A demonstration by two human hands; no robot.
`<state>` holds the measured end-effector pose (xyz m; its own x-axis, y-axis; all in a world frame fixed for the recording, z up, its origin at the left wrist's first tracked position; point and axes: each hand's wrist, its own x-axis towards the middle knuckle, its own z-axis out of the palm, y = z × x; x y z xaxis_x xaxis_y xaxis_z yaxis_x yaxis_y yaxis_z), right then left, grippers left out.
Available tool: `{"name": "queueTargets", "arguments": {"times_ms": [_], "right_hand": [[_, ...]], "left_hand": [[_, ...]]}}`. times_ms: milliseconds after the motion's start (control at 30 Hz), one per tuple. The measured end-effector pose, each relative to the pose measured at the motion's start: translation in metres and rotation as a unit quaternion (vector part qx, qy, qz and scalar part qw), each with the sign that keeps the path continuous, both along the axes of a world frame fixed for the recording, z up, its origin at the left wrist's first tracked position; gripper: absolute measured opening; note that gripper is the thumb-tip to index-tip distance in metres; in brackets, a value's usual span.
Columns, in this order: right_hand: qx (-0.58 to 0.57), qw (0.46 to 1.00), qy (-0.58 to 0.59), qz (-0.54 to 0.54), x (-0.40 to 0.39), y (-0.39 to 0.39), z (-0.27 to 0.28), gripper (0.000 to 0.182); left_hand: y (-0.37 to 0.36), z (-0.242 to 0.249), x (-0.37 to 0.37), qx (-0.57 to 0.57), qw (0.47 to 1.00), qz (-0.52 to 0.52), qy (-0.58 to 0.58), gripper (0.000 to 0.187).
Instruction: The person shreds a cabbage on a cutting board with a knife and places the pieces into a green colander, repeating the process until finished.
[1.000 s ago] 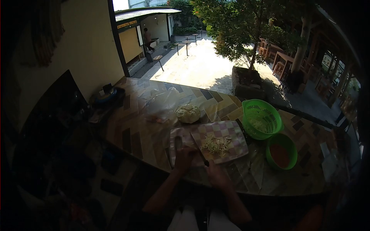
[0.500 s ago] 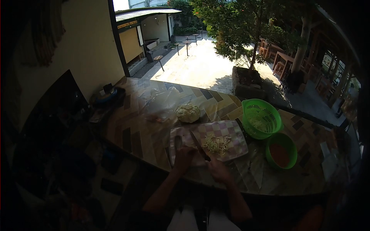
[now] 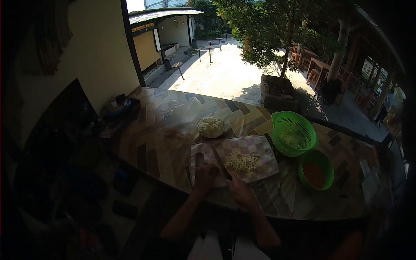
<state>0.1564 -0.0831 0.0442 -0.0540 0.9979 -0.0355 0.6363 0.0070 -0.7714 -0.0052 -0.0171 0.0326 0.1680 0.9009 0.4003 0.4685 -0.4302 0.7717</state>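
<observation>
Head view: right hand point(image 3: 239, 190) grip closed around knife point(image 3: 219, 160) handle; blade slants up-left over the board point(image 3: 268, 161), left of the pale shreds point(image 3: 242, 164). Left hand point(image 3: 206, 177) at board's left part, near blade, fingers curled; too dark to tell what its grip holds. Cabbage point(image 3: 211, 127) on surface point(image 3: 173, 151), just beyond board. Colander point(image 3: 304, 126) and bowl point(image 3: 329, 168) stand right of board.

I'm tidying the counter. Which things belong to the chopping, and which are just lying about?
Likely the job's:
knife in the right hand
cutting board
chopped shreds
cabbage
green colander with shreds
perhaps the green bowl

Seemingly just lying about:
plastic bag
dark clutter, left corner
</observation>
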Motion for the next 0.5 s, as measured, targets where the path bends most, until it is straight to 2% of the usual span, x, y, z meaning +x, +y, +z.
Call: {"name": "queueTargets", "arguments": {"times_ms": [67, 167, 267, 367, 500], "right_hand": [[0.014, 0.999, 0.041, 0.024, 0.012, -0.005, 0.009, 0.031], [-0.046, 0.998, 0.031, 0.014, 0.009, -0.02, 0.019, 0.03], [-0.031, 0.999, -0.009, 0.0, 0.001, -0.031, 0.006, 0.03], [-0.087, 0.992, -0.088, -0.036, -0.019, -0.036, 0.022, 0.031], [-0.039, 0.996, -0.08, -0.029, -0.025, -0.018, 0.012, 0.033]], "left_hand": [[-0.002, 0.006, 0.0, -0.018, 1.0, 0.002, -0.009, 0.012], [-0.001, 0.002, 0.0, -0.007, 1.0, -0.007, -0.026, 0.011], [-0.003, 0.002, 0.001, -0.017, 1.0, -0.008, -0.022, 0.012], [0.0, -0.01, 0.002, 0.017, 1.0, 0.014, 0.012, 0.011], [-0.009, -0.003, 0.002, 0.033, 0.999, -0.003, 0.042, 0.014]]}}
